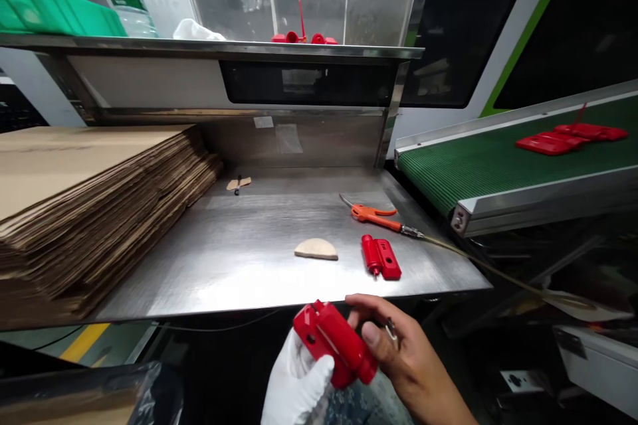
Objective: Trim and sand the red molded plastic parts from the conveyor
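Holding a red plastic part (331, 342) just below the near edge of the desk (239, 259), both hands grip it together: the gloved left hand (296, 382) cups it from beneath with fingers curled around its lower side, while the bare right hand (399, 352) pinches its right end between thumb and fingers. This looks like an inspection or trimming step on 1 moulded piece, judged from the grip. A second red part (381, 257) lies near the desk's front right corner, just beside a tan half-round scrap (316, 250). An orange-handled tool (373, 214) rests further back toward the right edge. Flattened cardboard sheets (84, 199) are stacked along the left edge. More red parts (571, 136) sit on the green conveyor (473, 166) at the right. Turning the piece would call for a steady two-handed hold.
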Demonstrator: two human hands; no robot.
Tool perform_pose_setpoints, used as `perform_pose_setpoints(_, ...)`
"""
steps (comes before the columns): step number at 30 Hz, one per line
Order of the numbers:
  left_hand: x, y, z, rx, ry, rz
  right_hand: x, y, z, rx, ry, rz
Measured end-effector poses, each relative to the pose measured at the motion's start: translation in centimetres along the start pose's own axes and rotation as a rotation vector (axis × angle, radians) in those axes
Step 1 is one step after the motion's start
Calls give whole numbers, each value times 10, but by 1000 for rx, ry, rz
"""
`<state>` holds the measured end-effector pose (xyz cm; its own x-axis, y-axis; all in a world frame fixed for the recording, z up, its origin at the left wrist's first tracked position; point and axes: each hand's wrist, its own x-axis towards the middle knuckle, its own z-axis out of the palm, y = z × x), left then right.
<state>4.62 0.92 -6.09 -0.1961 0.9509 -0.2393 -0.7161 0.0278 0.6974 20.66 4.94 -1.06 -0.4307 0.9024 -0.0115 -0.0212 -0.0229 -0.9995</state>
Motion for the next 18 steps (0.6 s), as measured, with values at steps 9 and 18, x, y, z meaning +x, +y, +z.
perform_pose_setpoints(9, 0, 0, -11, -309, 148, -263, -8, 27, 23, 211, 158, -2)
perform_pose_setpoints(18, -1, 3, -15, -179, 157, -32, 0, 25, 34, 198, 134, -94)
